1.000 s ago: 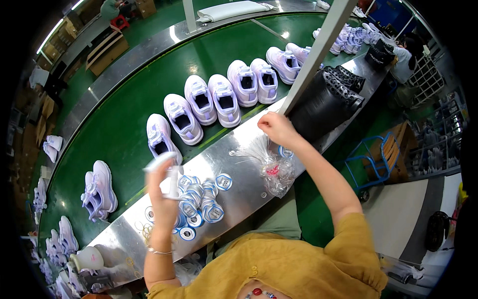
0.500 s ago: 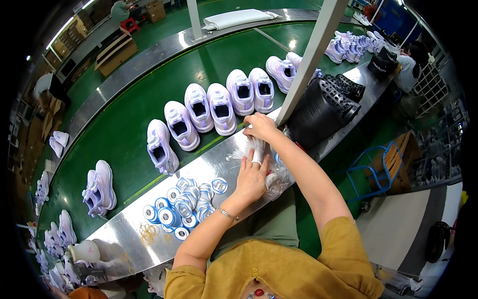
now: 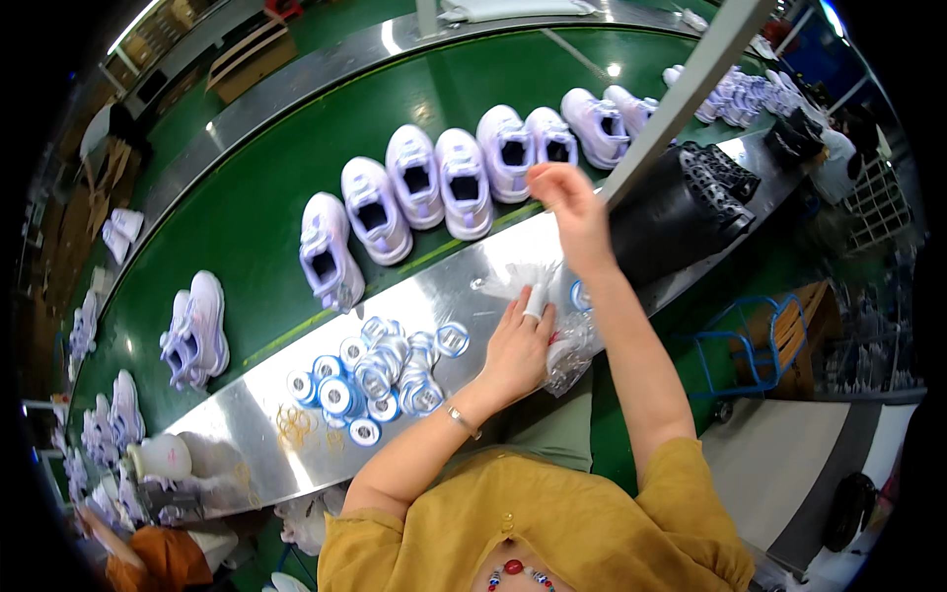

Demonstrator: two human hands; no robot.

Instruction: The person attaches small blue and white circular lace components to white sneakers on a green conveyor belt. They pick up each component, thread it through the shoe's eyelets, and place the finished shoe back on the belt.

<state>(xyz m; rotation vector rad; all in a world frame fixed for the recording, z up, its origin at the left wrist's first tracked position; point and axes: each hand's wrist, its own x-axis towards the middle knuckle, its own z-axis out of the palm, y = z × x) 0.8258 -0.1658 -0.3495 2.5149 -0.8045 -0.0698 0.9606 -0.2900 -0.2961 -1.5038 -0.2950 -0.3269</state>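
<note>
On the metal ledge, my left hand is closed on a bundle of thin clear plastic strands. A white wrap goes round the bundle between my fingers, and the loose strands fan out to the left. Raised above the ledge beside the post, my right hand has curled fingers and is slightly blurred; whatever it pinches is too small to make out. Round blue-and-white tags lie heaped left of my left hand. Crumpled clear plastic sits by its wrist side.
White-lilac sneakers stand in a row on the green conveyor beyond the ledge. A grey post and a black bag-like bundle are at the right. Yellow rubber bands lie left of the tags. Another person is at lower left.
My right hand has lifted away from the strands, up and to the right. My left hand stays on the bundle. The whole view has shifted somewhat.
</note>
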